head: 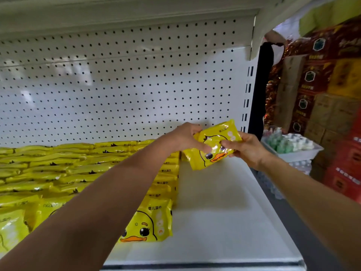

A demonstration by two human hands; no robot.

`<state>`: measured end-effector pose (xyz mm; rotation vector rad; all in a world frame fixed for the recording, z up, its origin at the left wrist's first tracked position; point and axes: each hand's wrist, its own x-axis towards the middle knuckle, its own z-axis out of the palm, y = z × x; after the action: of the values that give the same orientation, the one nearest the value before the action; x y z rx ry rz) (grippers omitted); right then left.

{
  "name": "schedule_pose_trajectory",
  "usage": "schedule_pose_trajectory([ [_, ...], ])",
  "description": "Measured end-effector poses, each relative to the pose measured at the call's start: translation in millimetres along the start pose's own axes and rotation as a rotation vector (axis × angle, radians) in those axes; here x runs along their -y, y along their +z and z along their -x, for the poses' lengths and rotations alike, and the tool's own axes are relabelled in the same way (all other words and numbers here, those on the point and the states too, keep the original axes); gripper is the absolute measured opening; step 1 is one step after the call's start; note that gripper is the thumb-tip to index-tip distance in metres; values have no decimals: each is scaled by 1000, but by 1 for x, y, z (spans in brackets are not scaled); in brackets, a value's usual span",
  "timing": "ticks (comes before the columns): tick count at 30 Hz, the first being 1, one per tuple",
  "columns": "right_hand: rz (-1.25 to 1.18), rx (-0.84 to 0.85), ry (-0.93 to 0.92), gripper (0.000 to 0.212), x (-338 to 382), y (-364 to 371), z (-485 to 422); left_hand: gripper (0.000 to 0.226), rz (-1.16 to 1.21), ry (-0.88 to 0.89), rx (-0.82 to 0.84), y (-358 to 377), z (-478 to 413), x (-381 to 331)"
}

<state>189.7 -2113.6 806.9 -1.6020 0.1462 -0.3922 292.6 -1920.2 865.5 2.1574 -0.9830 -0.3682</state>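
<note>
Bright here, light soft and even, no hard shadows. Pale blotchy reflections on pegboard (pixel 82 79), left side. Glare streaks on glossy packet (pixel 214 142) I'm holding. Faint grey shadow on shelf (pixel 224 222) beside stacked packs (pixel 150 223). Wide lens bows upper edge, stretches my arms (pixel 97 204) at bottom corners. Boxes (pixel 324 89) far right smeared, out of focus; centre fairly sharp.

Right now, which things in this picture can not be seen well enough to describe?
Head view:
- Duck pack: its print is partly covered by the left hand and right hand, and by glare.
- Stacked packs: many hidden under the left forearm, others cut off by the left edge.
- Red cartons: blurred, print unreadable.
- Tray goods: blurred and small; kind unclear.
</note>
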Motion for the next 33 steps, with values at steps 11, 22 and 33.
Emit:
schedule_pose_trajectory([
  [11, 307, -223, 118, 27, -41, 24, -2, 53, -827, -138, -138, 16, -24, 35],
  [22, 501, -350, 128, 12, -47, 28, -23, 56, -960, -158, -320, 26, -35, 46],
  [33, 473, -444, 13, 33, -7, 31, 26, 40, 19, -52, -409, 22, 21, 15],
])
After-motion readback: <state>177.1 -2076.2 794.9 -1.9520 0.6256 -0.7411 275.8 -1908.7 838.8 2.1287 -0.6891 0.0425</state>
